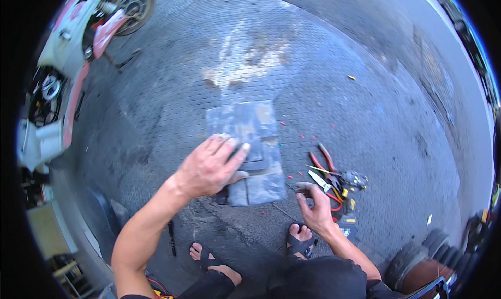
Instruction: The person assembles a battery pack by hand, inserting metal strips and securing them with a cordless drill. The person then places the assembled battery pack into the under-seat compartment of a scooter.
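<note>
Left hand: the left hand (211,166) lies palm-down with fingers spread flat on the lower left part of a worn grey rectangular rubber mat (249,150), pressing it to the ground; it grips nothing.
Right hand: the right hand (317,205) hovers low with fingertips drawn together near the thumb; whether it pinches something small cannot be told.
Mat position: the mat rests on the grey studded metal floor (365,90) directly ahead of the person, its long axis running away from the body, tilted slightly to the right.
Key relation: the mat's lower right corner is just left of the right hand, apart from it; the left hand is the one already on it.
Tools: red-handled pliers (323,161) and a yellow-and-black tool cluster (347,187) lie just beyond the right hand, to the mat's right.
Feet: two sandalled feet (300,239) stand below the mat, near the right hand.
Surroundings: a white-and-pink scooter (88,33) is parked far left, well apart.
</note>
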{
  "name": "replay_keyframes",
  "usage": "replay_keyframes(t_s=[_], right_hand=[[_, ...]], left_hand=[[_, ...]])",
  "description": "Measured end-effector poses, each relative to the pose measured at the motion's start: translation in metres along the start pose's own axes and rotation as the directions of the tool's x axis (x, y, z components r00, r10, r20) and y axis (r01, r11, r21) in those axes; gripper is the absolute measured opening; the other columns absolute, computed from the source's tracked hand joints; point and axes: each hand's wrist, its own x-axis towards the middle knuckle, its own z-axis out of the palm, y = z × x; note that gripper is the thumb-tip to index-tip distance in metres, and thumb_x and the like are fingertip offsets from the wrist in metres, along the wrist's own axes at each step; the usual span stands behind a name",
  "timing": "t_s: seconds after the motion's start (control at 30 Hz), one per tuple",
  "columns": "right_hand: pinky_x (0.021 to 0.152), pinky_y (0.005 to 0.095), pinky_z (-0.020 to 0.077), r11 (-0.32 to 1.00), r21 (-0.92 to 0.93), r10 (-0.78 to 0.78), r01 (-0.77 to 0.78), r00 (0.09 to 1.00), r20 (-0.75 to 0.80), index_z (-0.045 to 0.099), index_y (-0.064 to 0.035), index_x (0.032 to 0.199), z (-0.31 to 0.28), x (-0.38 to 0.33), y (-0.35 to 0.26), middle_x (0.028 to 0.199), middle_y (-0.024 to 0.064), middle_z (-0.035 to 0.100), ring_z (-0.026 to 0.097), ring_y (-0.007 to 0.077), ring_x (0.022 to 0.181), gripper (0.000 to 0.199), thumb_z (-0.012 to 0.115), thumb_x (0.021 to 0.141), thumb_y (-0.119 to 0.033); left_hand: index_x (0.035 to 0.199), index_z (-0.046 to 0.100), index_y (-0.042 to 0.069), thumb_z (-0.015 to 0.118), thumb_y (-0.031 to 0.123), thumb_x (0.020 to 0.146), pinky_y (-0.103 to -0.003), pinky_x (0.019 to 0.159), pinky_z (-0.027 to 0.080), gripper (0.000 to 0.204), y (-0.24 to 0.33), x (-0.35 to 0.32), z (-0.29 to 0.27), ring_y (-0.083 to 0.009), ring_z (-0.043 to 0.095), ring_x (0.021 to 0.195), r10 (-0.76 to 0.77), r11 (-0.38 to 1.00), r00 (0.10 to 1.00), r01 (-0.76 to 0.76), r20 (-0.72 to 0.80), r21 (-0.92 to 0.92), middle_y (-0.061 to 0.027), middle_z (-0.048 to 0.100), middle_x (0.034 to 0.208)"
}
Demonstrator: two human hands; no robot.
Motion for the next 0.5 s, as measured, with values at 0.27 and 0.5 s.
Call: replay_keyframes(t_s=[0.27,0.5], right_hand=[[0.086,0.0462,0.0591,0.979,-0.092,0.184,-0.184,0.983,-0.009,0.071,0.0038,0.116,-0.012,-0.067,0.052,0.104,0.0247,0.074,0.073,0.0459,0.097,0.02,0.074,0.098,-0.003],[0.105,0.054,0.0487,0.818,-0.483,-0.027,-0.312,0.818,-0.574,0.062,0.0031,0.131,-0.063,-0.081,0.106,0.131,0.0256,0.066,0.062,0.0462,0.121,0.044,0.079,0.091,-0.006]], left_hand=[[0.12,0.07,-0.007,0.069,0.011,0.1,-0.048,0.089,0.061,0.028,-0.014,0.028,-0.013,-0.0367,0.072,0.097,0.134,0.988,0.991,-0.133,0.016,-0.078,-0.0226,0.072,0.108],[0.115,0.066,-0.007,0.059,0.006,0.107,-0.047,0.086,0.054,0.017,-0.024,0.045,0.005,-0.0432,0.067,0.092,-0.253,0.926,0.967,0.229,-0.041,-0.299,-0.0244,0.065,0.099]])
